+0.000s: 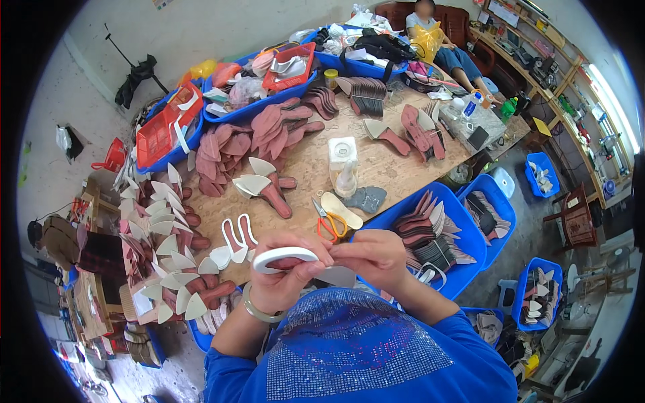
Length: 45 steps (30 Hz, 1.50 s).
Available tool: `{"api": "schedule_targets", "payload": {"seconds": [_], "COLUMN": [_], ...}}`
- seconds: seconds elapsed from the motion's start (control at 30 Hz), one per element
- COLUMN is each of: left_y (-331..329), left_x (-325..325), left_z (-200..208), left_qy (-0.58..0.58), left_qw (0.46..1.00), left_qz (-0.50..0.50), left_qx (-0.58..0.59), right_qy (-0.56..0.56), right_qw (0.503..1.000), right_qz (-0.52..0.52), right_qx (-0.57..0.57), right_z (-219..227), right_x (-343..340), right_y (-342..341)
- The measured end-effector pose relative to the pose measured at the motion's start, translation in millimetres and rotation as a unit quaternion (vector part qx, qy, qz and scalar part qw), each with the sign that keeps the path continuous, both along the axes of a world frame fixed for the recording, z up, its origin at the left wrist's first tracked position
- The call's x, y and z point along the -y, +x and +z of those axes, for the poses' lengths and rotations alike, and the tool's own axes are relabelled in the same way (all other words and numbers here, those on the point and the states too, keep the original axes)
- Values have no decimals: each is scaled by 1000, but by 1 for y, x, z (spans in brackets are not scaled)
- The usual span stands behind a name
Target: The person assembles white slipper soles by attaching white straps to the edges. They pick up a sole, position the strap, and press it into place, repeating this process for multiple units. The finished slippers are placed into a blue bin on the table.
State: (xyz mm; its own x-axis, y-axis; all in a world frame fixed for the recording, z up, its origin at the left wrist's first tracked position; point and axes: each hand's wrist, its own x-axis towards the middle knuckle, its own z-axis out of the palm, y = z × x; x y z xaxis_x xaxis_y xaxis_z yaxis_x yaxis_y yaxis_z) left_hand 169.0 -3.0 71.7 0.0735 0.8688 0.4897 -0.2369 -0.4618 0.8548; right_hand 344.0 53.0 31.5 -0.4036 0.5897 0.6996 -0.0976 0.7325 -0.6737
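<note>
No lettering is legible (bottle label [475, 99] included).

Pale, scuffed walls enclose the room: the far wall [175, 43] is plain and off-white, and the left wall [50, 94] carries smudges and stains. A large wooden worktop [306, 164] with a light-brown grained surface spans the middle, a smaller grey-topped table [494, 124] standing at its far right end. Beyond, a dark reddish-brown wooden bench [457, 23] backs against the far wall. Wooden shelves [572, 72], crowded with small items, line the right side, where a bright tube light [615, 107] glows. A carved wooden chair [576, 218] stands on the grey floor [527, 235] at right. Another wooden table [91, 305] lies left.
</note>
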Motion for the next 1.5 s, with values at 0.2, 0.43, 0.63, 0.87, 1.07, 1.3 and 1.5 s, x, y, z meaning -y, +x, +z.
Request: {"api": "schedule_targets", "payload": {"seconds": [0.2,0.43,0.63,0.87,1.07,1.3,1.5], "left_y": [-34,-61,-72,-68,-60,-41,-27], "left_x": [-6,-8,-7,3,14,23,30], "left_z": [9,11,-1,-12,-14,-14,-13], "left_qy": [-22,-19,2,15,1,21,37], "left_qw": [985,920,904,872,873,878,877], "left_qz": [-34,-61,-87,-116,-126,-104,-102], "left_qx": [-169,-386,-419,-476,-470,-466,-467], "right_qy": [-338,-465,-465,-432,-328,-370,-452], "right_qw": [936,860,840,831,866,836,813], "right_qz": [82,155,172,191,285,250,236], "right_qx": [54,145,220,294,249,320,283], "right_z": [0,-35,-46,-67,-80,-77,-93], "right_x": [2,-9,-5,1,-3,6,11], "right_y": [-7,-31,-43,-46,-34,-27,-12]}}
